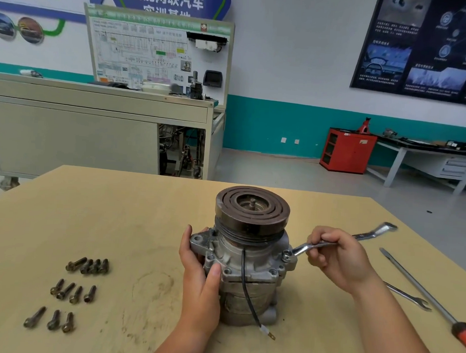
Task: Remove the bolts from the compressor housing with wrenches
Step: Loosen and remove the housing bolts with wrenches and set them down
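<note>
Nearest, at the left of the desk (118, 211), loose bolts (72, 292) lay in rows. Next, the left hand (199, 279) held the compressor housing (249, 259), which stood upright near the desk's middle. Its fingers (187, 241) curled round a mounting ear. The housing looked like cast metal (heavy and stiff, I judged, perhaps greasy), so the ears and flange seemed safer to grip than the round body. A little farther, the right hand (340, 257) had its fingers (322, 241) closed round a wrench (330, 240), the ring end seated on a bolt (286, 256) at the right flange. The pulley (252, 210) on top would probably turn, making it a poor hold.
</note>
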Available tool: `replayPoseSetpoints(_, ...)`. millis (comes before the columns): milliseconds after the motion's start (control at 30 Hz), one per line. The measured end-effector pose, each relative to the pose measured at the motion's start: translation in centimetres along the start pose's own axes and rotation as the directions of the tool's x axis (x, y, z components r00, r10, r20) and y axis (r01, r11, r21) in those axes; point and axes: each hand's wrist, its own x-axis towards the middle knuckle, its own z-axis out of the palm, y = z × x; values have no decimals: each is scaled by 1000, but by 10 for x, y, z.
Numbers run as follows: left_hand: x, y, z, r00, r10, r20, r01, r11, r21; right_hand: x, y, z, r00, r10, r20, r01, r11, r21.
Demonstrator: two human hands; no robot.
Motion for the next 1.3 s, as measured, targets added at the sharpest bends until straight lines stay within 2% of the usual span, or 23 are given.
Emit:
replayPoseSetpoints(100,0,-5,0,1000,-12,-7,12,999,-35,16,5,1,989,84,122,-97,990,105)
replayPoseSetpoints(233,1,-4,-1,1000,-12,-9,12,1000,3,22,4,5,989,70,132,-85,991,108)
replayPoseSetpoints(333,1,-4,-1,999,-26,-18,26,1000,-11,9,-5,7,997,-72,30,69,993,92)
replayPoseSetpoints(400,0,-2,-1,1000,-25,-14,25,1000,4,-6,-6,8,981,-154,-116,181,941,285)
replayPoseSetpoints(467,0,0,-1,1000,-26,5,26,999,39,-28,1,12,956,-166,-244,262,857,443)
replayPoseSetpoints(533,0,2,-1,1000,-18,10,17,998,57,-51,12,18,945,-153,-290,258,891,372)
replayPoseSetpoints(600,-1,3,-1,1000,-21,23,20,998,61,-67,26,28,931,-181,-317,257,942,218)
replayPoseSetpoints(733,-1,6,-2,998,-24,51,21,998,57,-82,40,48,847,-366,-385,366,927,-77)
replayPoseSetpoints(800,-1,5,-3,998,-35,59,32,998,50,-83,39,54,829,-394,-396,373,918,-133)
replayPoseSetpoints(1000,-1,7,-2,997,-56,54,52,997,63,-81,25,51,854,-396,-337,309,908,-284)
replayPoseSetpoints(1100,-2,8,0,998,-50,33,47,996,81,-67,11,37,909,-289,-302,220,945,-243)
replayPoseSetpoints(1200,-1,8,0,999,-34,27,31,995,95,-34,-7,17,976,-15,-218,-3,997,-82)
replayPoseSetpoints(1300,-1,8,0,999,-40,31,37,995,97,-5,-15,8,973,226,-50,-225,974,26)
